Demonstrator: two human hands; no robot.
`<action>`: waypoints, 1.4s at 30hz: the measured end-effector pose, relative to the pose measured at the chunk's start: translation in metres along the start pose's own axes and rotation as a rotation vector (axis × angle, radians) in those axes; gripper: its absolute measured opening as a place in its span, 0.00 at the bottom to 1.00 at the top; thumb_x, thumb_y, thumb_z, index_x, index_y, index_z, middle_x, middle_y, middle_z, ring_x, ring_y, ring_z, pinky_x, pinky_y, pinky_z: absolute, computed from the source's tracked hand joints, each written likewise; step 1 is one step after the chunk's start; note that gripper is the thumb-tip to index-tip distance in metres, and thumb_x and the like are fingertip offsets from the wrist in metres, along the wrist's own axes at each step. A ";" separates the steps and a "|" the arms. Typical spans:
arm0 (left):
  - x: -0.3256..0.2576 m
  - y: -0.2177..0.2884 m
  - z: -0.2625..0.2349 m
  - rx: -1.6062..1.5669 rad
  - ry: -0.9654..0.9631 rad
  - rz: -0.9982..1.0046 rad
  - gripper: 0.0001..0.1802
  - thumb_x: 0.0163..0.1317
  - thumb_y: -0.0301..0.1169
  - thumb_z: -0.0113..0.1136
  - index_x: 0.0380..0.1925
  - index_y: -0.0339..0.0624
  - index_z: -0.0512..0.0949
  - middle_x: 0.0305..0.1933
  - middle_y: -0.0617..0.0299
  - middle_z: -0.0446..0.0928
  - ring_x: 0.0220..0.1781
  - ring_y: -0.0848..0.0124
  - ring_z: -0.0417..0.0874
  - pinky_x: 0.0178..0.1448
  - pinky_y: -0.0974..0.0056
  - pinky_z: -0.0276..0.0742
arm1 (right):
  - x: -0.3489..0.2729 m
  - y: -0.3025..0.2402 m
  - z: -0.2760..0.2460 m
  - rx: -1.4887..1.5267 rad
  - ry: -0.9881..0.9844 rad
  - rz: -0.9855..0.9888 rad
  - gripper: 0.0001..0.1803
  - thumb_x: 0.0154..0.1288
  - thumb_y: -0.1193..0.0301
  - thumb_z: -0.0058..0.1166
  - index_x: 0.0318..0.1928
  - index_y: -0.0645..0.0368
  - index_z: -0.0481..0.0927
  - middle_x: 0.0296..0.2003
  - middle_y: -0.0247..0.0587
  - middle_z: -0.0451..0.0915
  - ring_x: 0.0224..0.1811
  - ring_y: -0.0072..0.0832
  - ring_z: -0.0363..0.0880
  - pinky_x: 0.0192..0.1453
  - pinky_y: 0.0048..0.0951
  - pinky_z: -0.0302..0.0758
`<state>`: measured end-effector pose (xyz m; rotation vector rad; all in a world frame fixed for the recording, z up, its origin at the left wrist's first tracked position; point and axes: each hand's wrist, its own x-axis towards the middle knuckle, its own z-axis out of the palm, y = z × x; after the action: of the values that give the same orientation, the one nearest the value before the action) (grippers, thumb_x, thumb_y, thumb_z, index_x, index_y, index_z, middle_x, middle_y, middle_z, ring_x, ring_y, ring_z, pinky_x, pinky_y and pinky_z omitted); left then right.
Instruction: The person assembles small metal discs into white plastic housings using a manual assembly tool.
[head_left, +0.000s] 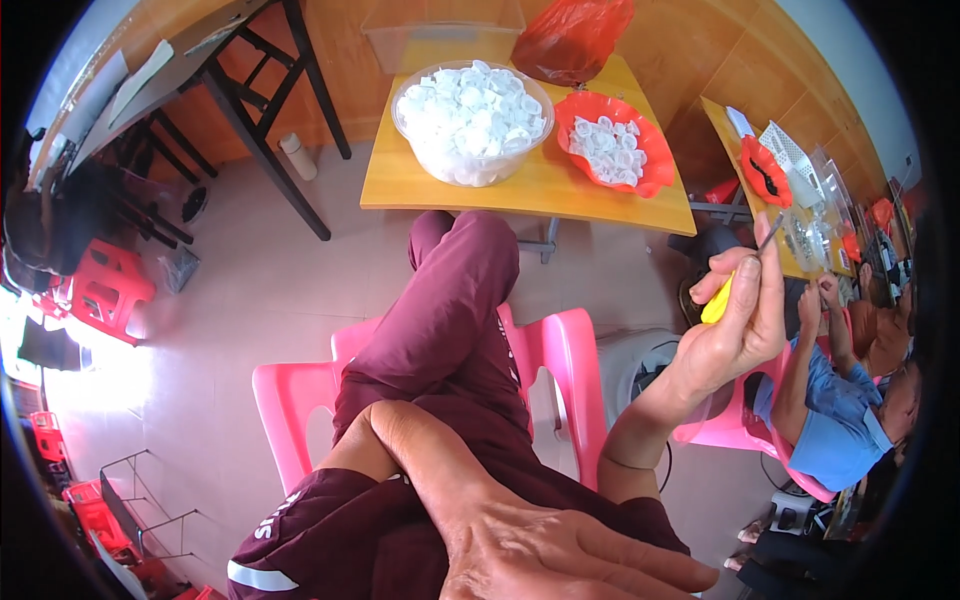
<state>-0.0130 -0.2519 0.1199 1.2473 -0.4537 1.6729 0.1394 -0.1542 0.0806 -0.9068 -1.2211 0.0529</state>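
Observation:
Raised at the right, my right hand [742,318] is closed round a small tool [716,303] with a yellow handle. Its thin dark metal tip sticks up past the fingertips; its exact kind is unclear. My left hand [570,548] is bent in close to my body at the lower edge, back of the hand up and fingers stretched out toward the right. Nothing shows in it, though its palm is hidden. On the wooden table ahead, a clear round tub [468,172] is heaped with small white plastic pieces [472,105]. Beside it, a red scalloped dish [660,165] holds translucent ones [608,150].
A red plastic bag [572,40] and a clear box [440,38] stand behind the tub. At the right, a person in a blue shirt [838,420] sits by another table. Pink chair arms [572,370] flank my legs. A bottle [297,157] stands on the floor at left.

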 end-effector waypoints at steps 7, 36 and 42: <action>0.003 -0.004 -0.005 -0.043 -0.069 -0.032 0.19 0.65 0.35 0.45 0.55 0.42 0.68 0.46 0.37 0.74 0.41 0.51 0.81 0.48 0.49 0.75 | 0.000 0.001 -0.001 -0.010 0.001 0.008 0.17 0.62 0.77 0.45 0.50 0.72 0.74 0.21 0.37 0.74 0.16 0.14 0.64 0.26 0.15 0.65; 0.005 -0.007 -0.006 0.107 0.004 0.028 0.13 0.63 0.28 0.49 0.48 0.42 0.74 0.47 0.45 0.73 0.44 0.53 0.78 0.47 0.51 0.75 | -0.001 0.005 -0.003 0.040 -0.066 0.015 0.17 0.62 0.79 0.45 0.51 0.69 0.74 0.27 0.42 0.77 0.18 0.15 0.65 0.22 0.13 0.62; 0.011 -0.007 -0.006 0.109 0.016 0.026 0.14 0.63 0.28 0.50 0.49 0.42 0.73 0.47 0.46 0.73 0.44 0.54 0.78 0.48 0.52 0.75 | -0.001 0.010 -0.003 0.052 -0.063 0.018 0.17 0.62 0.78 0.45 0.51 0.69 0.74 0.29 0.43 0.77 0.21 0.16 0.67 0.22 0.14 0.63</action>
<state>-0.0105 -0.2385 0.1256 1.3112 -0.3741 1.7481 0.1457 -0.1500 0.0729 -0.8758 -1.2646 0.1281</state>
